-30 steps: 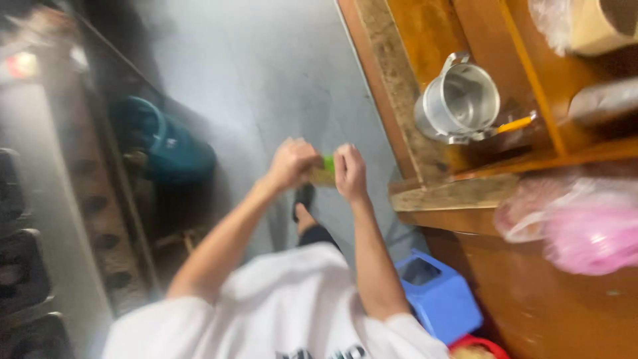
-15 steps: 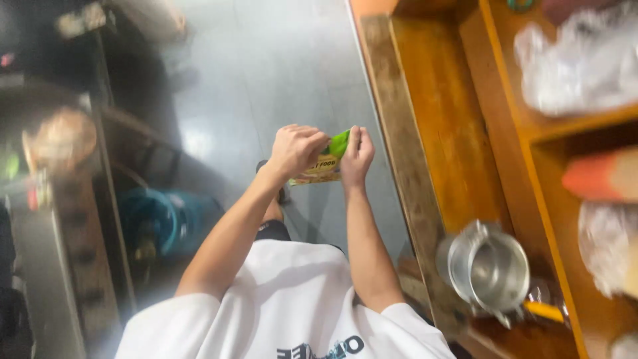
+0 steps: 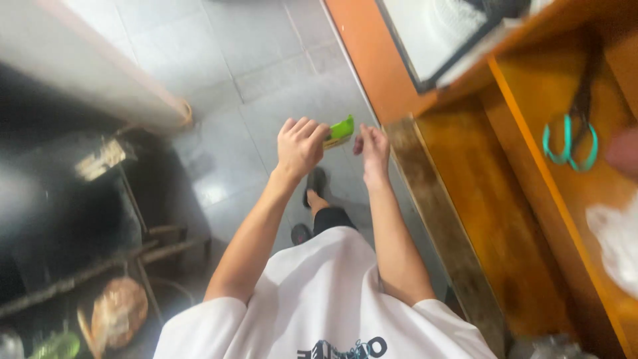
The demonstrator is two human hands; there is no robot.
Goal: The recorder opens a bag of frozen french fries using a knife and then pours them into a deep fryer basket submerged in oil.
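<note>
I stand over a grey tiled floor, looking down at my white shirt and both arms. My left hand (image 3: 300, 143) is closed around a small packet (image 3: 340, 129) with a bright green end that sticks out past the fingers. My right hand (image 3: 373, 147) hovers just right of the packet, fingers loosely curled and slightly apart from it, holding nothing that I can see.
A wooden counter edge (image 3: 438, 219) and orange shelves run along the right. Scissors with teal handles (image 3: 570, 136) hang over a shelf. A white plastic bag (image 3: 615, 239) lies lower right. Dark metal racks and a round brown lid (image 3: 118, 312) fill the left.
The view has swung up along the shelves; the metal pot is out of sight. My right hand has come off the packet, which now stays in my left hand alone.
</note>
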